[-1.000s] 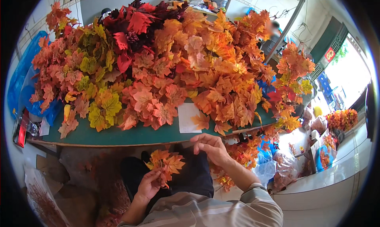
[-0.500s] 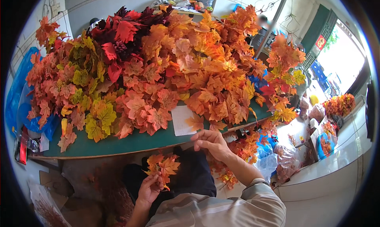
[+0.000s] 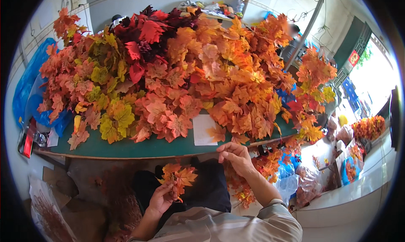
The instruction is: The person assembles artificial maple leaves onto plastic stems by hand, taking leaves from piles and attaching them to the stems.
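Observation:
My left hand is closed over my dark-trousered lap, pinching the stem end of a small sprig of orange artificial maple leaves. My right hand hovers at the table's front edge, near a white slip of paper. Its fingers are bent and a little apart, and nothing shows between them. Across the green table spreads a large heap of artificial maple leaves, orange, pink-red, yellow-green and dark red. One orange leaf overlaps the paper's right side.
A blue plastic bag hangs at the table's left end, near a red-and-black object. Clear bags and more leaves crowd the floor at right. A metal pole rises behind the heap, with another person beyond it.
The view has swung slightly, so the table and heap appear farther right. My left hand still grips the sprig, and my right hand keeps nearly the same pose by the table edge.

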The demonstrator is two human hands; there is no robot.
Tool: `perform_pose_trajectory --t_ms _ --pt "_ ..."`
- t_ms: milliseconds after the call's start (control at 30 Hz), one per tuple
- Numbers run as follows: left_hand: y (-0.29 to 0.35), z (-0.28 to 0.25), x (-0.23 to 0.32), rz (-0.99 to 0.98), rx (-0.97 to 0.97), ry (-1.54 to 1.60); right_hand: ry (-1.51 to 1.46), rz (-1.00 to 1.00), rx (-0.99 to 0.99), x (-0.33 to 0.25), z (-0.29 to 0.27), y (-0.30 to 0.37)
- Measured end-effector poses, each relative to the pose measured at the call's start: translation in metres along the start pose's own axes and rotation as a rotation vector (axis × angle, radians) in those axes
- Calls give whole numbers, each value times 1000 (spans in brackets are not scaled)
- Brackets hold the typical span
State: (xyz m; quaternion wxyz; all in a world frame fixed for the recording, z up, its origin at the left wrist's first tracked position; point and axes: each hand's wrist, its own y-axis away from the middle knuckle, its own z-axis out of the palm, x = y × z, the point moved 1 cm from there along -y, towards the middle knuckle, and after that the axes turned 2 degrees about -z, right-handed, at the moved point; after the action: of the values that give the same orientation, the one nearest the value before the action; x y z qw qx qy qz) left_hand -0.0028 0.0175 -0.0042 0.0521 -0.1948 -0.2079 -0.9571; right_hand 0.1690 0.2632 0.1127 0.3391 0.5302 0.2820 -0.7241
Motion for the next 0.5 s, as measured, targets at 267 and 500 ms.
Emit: perform_pose_trajectory --t_ms 267,500 --pt "4 -3 -1 -2 -1 22 -17 -3 -53 0 7 -5" --pt "3 -3 -1 -9 -18 26 69 5 -53 -15 17 -22"
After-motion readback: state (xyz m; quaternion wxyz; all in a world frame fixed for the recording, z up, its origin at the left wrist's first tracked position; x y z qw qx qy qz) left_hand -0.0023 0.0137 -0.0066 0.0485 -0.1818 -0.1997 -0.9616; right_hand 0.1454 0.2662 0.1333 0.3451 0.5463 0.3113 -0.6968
